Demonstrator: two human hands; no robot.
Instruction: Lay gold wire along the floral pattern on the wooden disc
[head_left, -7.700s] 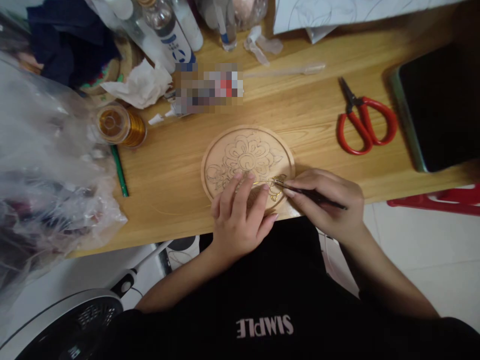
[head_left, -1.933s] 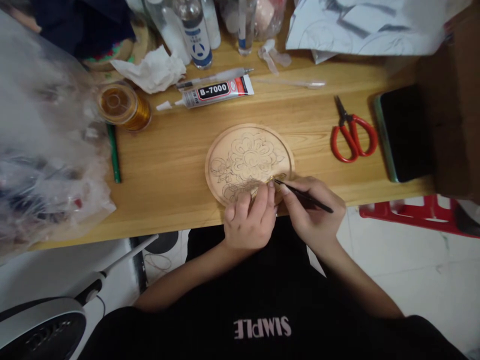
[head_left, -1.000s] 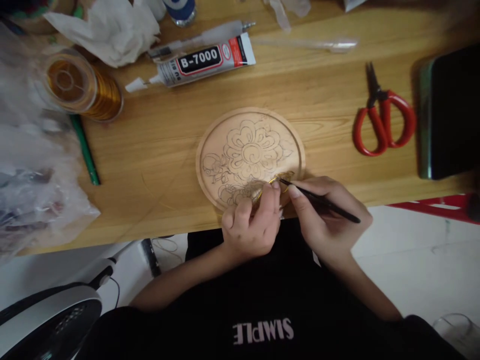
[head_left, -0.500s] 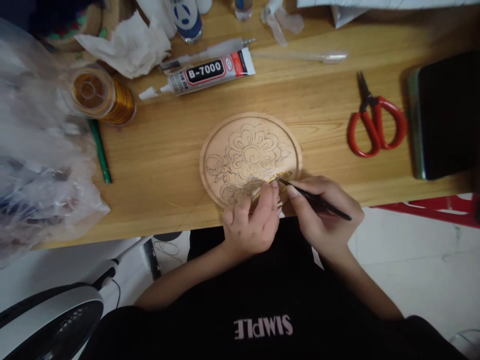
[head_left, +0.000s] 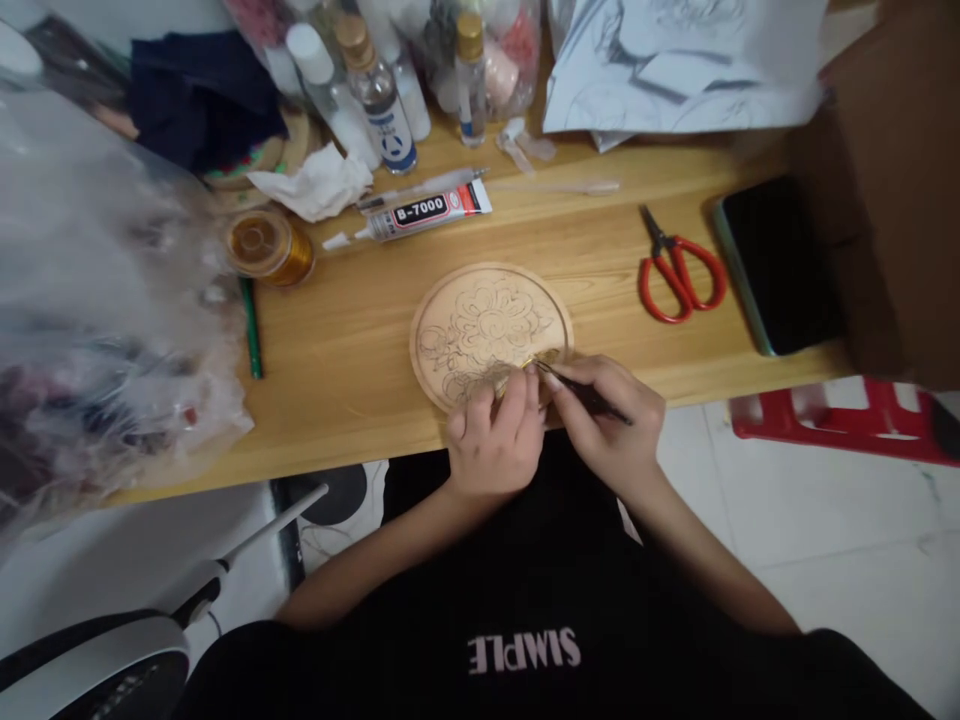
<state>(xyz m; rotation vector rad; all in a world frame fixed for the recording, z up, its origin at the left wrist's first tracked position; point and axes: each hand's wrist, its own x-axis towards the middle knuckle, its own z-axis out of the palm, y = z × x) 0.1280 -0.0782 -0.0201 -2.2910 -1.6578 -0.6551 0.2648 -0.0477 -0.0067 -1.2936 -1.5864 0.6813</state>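
A round wooden board (head_left: 491, 320) with a flower pattern drawn in dark lines lies at the table's front edge. My left hand (head_left: 496, 440) is at its lower rim, fingers bent and pinched on a thin gold wire (head_left: 534, 357); the fingertips hide part of the wire. From the right, my right hand (head_left: 615, 415) is closed around dark tweezers (head_left: 592, 397), whose tips meet the gold wire close to my left fingertips. Blur hides how exactly the tips sit on the wire.
Red-handled scissors (head_left: 679, 275) and a phone (head_left: 780, 265) lie to the right, beside a brown box (head_left: 892, 200). Behind the board is a glue tube (head_left: 427, 212). A wire spool (head_left: 270, 248), green pen (head_left: 252, 330) and plastic bag (head_left: 127, 330) are left; bottles (head_left: 382, 110) stand behind.
The camera view has tilted up and back, so more of the table's far side shows. Both hands stay at the board's lower edge, holding the wire and tweezers.
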